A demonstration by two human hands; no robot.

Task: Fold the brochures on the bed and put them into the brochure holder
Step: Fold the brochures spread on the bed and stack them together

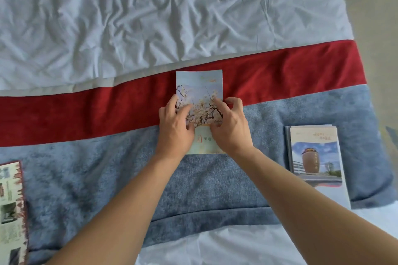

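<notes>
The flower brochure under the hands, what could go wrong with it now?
The flower brochure lies on a soft, wrinkly bed runner, so its crease may come out crooked. The left hand and right hand press only its middle, so the far end might spring open. No holder is in view yet.

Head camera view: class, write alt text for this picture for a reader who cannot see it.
Two bare hands, left hand and right hand, press a folded blossom brochure on a bed's red and blue runner. A stack of jar-picture brochures lies to the right, and another brochure at the left edge.
</notes>
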